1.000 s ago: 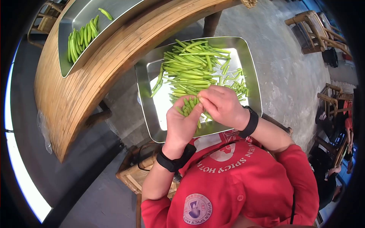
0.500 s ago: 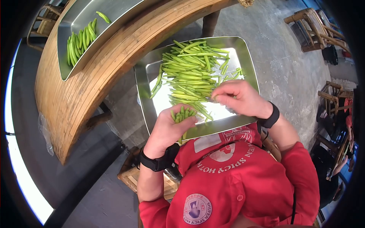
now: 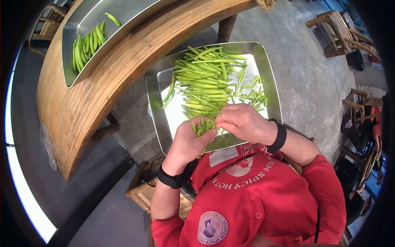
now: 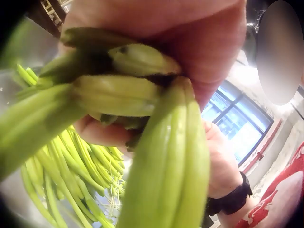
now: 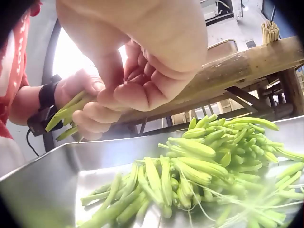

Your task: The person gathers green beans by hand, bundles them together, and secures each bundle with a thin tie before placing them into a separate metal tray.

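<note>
My left hand (image 3: 185, 142) grips a bunch of green beans (image 3: 202, 126) over the near edge of a metal tray (image 3: 275, 90). Close up in the left wrist view, the bean ends (image 4: 164, 166) stick out of the curled fingers. With thumb and fingers brought together, my right hand (image 3: 249, 123) pinches at the tip of a bean in that bunch; the tip itself is hidden by the fingers in the right wrist view. Beyond both hands a large pile of green beans (image 3: 205, 82) lies in the tray. Short bean pieces and thin strings (image 3: 256, 98) are scattered at its right.
A second metal tray (image 3: 119, 31) on the curved wooden table (image 3: 107, 78) at upper left holds a small row of beans (image 3: 87, 47). A wooden stool (image 3: 142, 197) stands by my left elbow. Bamboo chairs (image 3: 335, 33) are on the right.
Half a second ago my right hand was apart from the bunch, over the tray's right side; it has come back left to the bean tips. The left hand keeps its bunch.
</note>
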`<state>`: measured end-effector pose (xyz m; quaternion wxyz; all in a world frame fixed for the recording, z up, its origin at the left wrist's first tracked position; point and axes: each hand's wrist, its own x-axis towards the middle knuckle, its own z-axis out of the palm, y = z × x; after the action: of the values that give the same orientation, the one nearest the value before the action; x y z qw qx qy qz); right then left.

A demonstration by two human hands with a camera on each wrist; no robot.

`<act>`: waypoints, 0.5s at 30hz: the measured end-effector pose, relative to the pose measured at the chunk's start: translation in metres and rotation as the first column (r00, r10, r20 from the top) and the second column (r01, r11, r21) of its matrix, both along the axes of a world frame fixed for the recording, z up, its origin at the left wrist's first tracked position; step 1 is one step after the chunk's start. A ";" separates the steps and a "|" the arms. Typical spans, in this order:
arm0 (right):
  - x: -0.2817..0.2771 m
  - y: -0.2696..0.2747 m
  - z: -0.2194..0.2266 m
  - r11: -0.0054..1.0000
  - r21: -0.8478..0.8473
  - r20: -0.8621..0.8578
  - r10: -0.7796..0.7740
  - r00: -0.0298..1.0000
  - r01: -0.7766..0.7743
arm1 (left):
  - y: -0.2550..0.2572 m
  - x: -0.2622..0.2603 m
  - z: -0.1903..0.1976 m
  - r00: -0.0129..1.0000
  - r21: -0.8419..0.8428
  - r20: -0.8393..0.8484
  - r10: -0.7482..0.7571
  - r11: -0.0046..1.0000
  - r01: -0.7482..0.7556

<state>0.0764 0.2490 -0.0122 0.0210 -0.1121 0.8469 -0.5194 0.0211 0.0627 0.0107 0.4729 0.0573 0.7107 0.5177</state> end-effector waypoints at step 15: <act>-0.015 0.010 0.003 0.995 0.066 -0.188 -0.058 0.980 0.072 | 0.002 -0.006 0.003 0.993 0.040 0.067 0.099 0.994 -0.101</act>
<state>0.0614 0.2590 -0.0095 -0.0710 -0.1315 0.8667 -0.4759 0.0154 0.0651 0.0132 0.4679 0.0149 0.6855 0.5576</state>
